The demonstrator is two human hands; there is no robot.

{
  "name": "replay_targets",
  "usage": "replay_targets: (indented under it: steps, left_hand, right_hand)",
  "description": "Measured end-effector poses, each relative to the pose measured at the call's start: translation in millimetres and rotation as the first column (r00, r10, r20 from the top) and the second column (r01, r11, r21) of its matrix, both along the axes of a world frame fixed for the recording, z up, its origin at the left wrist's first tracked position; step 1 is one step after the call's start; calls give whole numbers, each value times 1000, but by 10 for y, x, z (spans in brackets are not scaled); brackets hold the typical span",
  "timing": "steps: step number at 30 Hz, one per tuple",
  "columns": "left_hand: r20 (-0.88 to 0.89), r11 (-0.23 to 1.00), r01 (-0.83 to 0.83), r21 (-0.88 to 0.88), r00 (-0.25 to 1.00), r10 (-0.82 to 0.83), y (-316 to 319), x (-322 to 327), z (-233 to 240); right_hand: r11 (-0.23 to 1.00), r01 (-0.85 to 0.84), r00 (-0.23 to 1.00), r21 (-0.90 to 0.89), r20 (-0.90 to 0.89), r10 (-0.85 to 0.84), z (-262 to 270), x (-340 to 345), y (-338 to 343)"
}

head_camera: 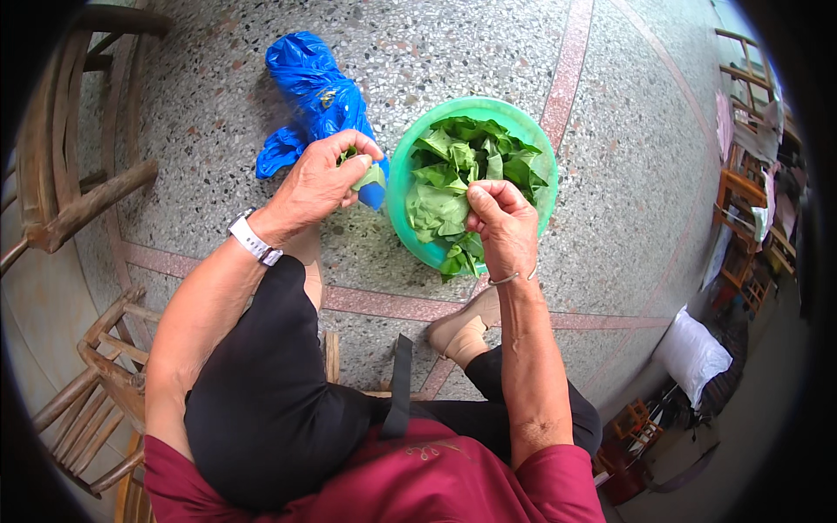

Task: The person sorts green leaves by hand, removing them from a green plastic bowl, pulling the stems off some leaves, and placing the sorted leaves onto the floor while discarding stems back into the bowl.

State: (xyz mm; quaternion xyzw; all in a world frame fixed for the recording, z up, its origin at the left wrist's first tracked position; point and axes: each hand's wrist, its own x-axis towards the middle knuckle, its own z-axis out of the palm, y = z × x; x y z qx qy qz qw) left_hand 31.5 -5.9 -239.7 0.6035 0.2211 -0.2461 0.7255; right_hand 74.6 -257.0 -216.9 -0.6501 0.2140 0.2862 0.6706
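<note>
My left hand (327, 171) has thumb and forefinger pinched together, with a piece of leafy greens (371, 177) in its grasp. Just beyond it a crumpled blue plastic bag (314, 85) lies on the floor, partly covered by the hand. My right hand (503, 216) is over the near right part of a green plastic basin (396, 196). Its thumb and forefinger pinch the edge of a broad green leaf (439, 210), pale side up. Several loose green leaves (487, 147) fill much of the basin, and some hang over its near rim.
The basin stands on a speckled terrazzo floor (458, 52) with pinkish bands. Wooden chairs (85, 189) are at the left, and slatted wooden furniture (742, 196) lines the right. A white sack (692, 356) rests at the lower right. My foot (467, 323) is near the basin.
</note>
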Motion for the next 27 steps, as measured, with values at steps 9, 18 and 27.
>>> replay_targets:
  steps: [9,18,27]
  left_hand:
    - [-73,985,113,-130,990,-123,-177,-48,27]
    - [-91,971,65,-230,992,-88,-359,-43,82]
    - [195,980,131,153,968,-160,-327,-58,41]
  right_hand:
    - [999,21,987,51,156,-29,-56,-55,25]
    - [998,-51,980,33,195,43,-42,-237,261]
    - [992,-126,965,3,231,122,16,-314,346]
